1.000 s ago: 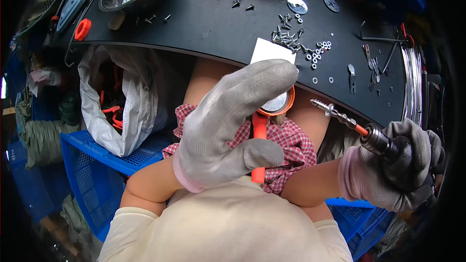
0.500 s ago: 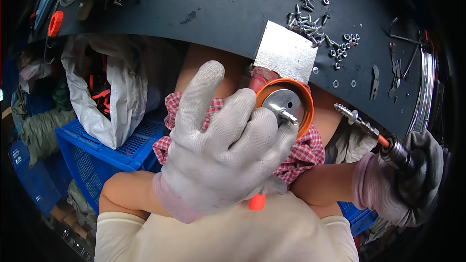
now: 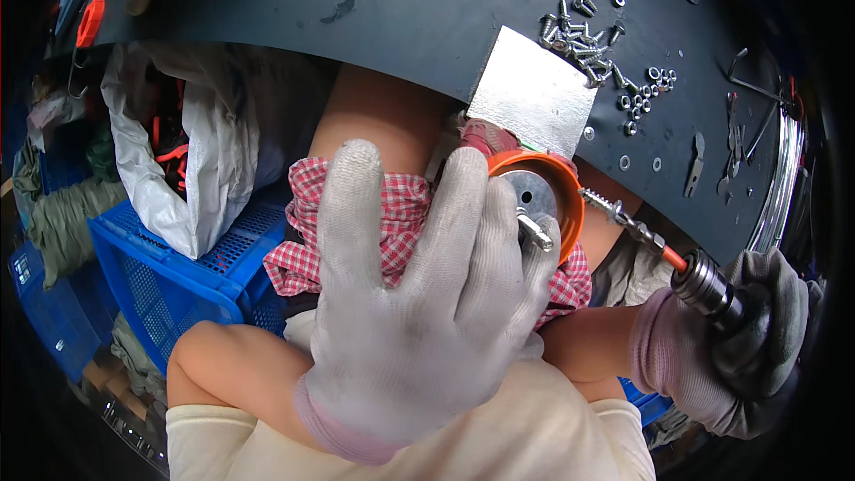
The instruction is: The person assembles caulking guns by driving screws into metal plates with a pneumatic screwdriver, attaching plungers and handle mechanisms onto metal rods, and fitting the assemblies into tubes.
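Bright, even daylight falls from above, washing the pale glove of the left hand (image 3: 419, 321) nearly white. The metal plate (image 3: 533, 91) glares (mildly). Fisheye bending curves the dark bench (image 3: 374, 9); corners fall black, the near sleeves are soft.

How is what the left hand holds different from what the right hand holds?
The left hand holds an orange-rimmed round part, a flat disc with a silver metal face and a short bolt sticking out. The right hand grips a powered driver, long and thin, dark-bodied with a slim bit. The round part is raised close to the camera; the driver sits lower at the right, its bit slanting up toward the part. Both hands wear grey work gloves.
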`<state>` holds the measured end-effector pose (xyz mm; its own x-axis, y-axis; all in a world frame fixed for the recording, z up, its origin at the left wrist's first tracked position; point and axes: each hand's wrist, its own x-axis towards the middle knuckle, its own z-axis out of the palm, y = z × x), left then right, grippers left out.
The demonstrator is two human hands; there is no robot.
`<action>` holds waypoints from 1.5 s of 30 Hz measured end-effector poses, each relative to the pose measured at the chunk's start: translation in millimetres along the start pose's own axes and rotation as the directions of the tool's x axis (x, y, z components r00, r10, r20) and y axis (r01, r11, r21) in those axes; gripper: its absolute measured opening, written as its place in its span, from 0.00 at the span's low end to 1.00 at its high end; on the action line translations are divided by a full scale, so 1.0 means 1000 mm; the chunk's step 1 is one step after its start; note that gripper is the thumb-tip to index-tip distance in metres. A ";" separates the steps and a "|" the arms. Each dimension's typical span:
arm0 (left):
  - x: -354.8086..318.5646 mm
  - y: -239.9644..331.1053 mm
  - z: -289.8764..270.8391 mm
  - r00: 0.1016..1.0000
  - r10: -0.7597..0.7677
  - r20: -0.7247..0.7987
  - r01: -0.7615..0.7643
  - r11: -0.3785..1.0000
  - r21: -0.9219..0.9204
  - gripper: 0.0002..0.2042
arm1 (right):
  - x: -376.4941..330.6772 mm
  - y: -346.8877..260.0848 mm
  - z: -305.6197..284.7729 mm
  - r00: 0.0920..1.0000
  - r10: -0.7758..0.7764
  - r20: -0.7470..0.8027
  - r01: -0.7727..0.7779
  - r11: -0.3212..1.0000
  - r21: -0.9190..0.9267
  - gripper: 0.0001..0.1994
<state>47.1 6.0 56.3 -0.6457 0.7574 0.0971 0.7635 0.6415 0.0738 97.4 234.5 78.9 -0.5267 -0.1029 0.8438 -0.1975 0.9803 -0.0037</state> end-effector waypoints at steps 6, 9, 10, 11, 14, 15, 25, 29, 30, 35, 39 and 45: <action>0.004 0.014 -0.004 0.981 -0.174 0.082 0.182 0.979 -0.097 0.14 | -0.014 0.007 0.000 0.998 0.016 -0.062 -0.012 0.998 0.069 0.18; 0.000 0.011 0.009 0.992 -0.125 -0.025 0.122 0.988 -0.094 0.13 | -0.013 0.005 0.001 0.997 0.021 -0.072 -0.014 0.996 0.090 0.18; -0.001 0.010 0.013 0.992 -0.096 -0.085 0.089 0.992 -0.088 0.13 | -0.012 0.004 0.001 0.997 0.022 -0.077 -0.014 0.995 0.098 0.18; 0.000 0.010 0.012 0.991 -0.102 -0.092 0.093 0.991 -0.091 0.13 | -0.010 0.003 0.001 0.996 0.022 -0.083 -0.013 0.994 0.104 0.18; 0.000 0.011 0.009 0.990 -0.111 -0.085 0.101 0.988 -0.117 0.13 | -0.001 -0.001 0.001 0.995 0.013 -0.103 0.001 0.991 0.130 0.19; -0.001 0.010 0.009 0.991 -0.094 -0.091 0.082 0.988 -0.128 0.14 | 0.004 -0.003 0.001 0.994 0.007 -0.111 0.009 0.990 0.142 0.19; -0.003 0.007 0.009 0.971 -0.164 -0.175 0.127 0.970 -0.207 0.16 | 0.052 -0.070 0.035 0.816 0.486 0.312 -0.444 0.182 0.877 0.22; -0.006 0.011 0.016 0.931 -0.265 -0.251 0.201 0.946 -0.254 0.17 | 0.056 -0.080 0.044 0.819 0.499 0.282 -0.466 0.293 0.835 0.25; -0.005 0.012 0.016 0.928 -0.264 -0.263 0.197 0.947 -0.255 0.16 | 0.057 -0.082 0.047 0.818 0.505 0.274 -0.472 0.317 0.823 0.26; -0.006 0.011 0.022 0.951 -0.178 -0.251 0.137 0.975 -0.174 0.16 | 0.055 -0.089 0.060 0.860 0.450 0.241 -0.336 0.145 0.931 0.26; -0.005 0.016 0.023 0.911 -0.311 -0.270 0.218 0.920 -0.327 0.16 | 0.049 -0.083 0.062 0.902 0.328 0.281 -0.335 0.123 0.934 0.24; -0.004 0.010 0.023 0.922 -0.317 -0.221 0.215 0.896 -0.387 0.15 | 0.049 -0.080 0.069 0.847 0.385 0.366 -0.387 -0.025 0.922 0.28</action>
<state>57.1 12.3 33.5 -0.8361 0.4685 0.2852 0.5480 0.6910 0.4715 30.6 139.4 83.7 -0.8250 0.2290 0.5166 -0.5531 -0.1399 -0.8213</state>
